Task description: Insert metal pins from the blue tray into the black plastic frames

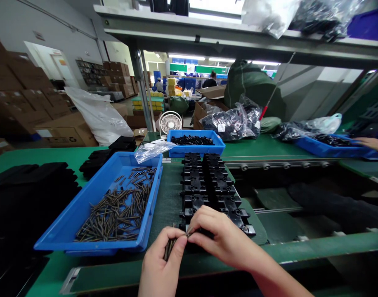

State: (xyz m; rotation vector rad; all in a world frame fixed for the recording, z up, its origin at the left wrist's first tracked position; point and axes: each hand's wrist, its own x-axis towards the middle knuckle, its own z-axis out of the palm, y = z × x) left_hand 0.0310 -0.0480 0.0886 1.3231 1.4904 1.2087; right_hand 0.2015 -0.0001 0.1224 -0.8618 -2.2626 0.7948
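Left hand (pixel 160 262) clutches metal pins (pixel 169 248), right hand (pixel 221 235) pinches one, beside a blue tray (pixel 93 246) of loose pins (pixel 114 216).

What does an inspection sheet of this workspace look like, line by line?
Surface: green bench, with a green textured mat under the black blocks.
Job's things: loose metal pins in a blue tray; the blocks stand in two rows.
Clutter: plastic bags, dark stacked parts at left, a second blue tray of small black parts.
Left hand: closed around several pins.
Right hand: thumb and finger pinched at a pin, against the left fingertips.
Cables: nothing seen.
Surroundings: overhead shelf, white fan, cardboard boxes, another person's hand at right.
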